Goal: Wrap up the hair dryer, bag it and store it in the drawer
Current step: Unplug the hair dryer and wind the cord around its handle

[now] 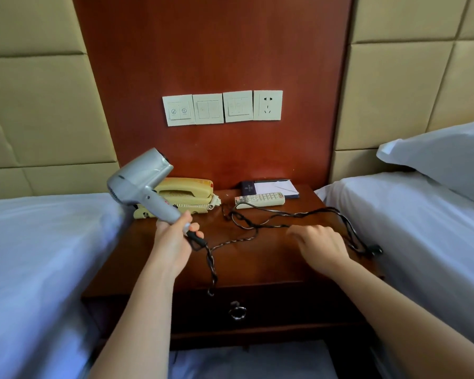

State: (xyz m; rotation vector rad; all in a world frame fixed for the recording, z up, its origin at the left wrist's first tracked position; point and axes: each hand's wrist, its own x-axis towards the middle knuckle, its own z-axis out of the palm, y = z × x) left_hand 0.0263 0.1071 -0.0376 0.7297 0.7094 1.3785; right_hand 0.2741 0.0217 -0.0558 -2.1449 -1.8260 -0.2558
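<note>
My left hand (pixel 173 239) grips the handle of a silver hair dryer (pixel 140 181) and holds it up above the left side of the nightstand, nozzle pointing up and right. Its black cord (pixel 246 217) trails from the handle, hangs in a loop over the front edge, and lies in loose bends across the top. My right hand (pixel 320 242) is over the right side of the nightstand, fingers curled, pinching the cord where it reaches the fingertips. The plug (pixel 377 250) lies at the right edge beside the bed. The drawer (pixel 271 307) below is closed, with a ring pull (pixel 237 311).
The wooden nightstand (pixel 257 258) sits between two white beds (pixel 33 255) (pixel 411 228). At its back are a yellow telephone (pixel 186 194), a white remote (pixel 259 200) and a notepad (pixel 271 187). A wall socket (pixel 268 105) and switches are above.
</note>
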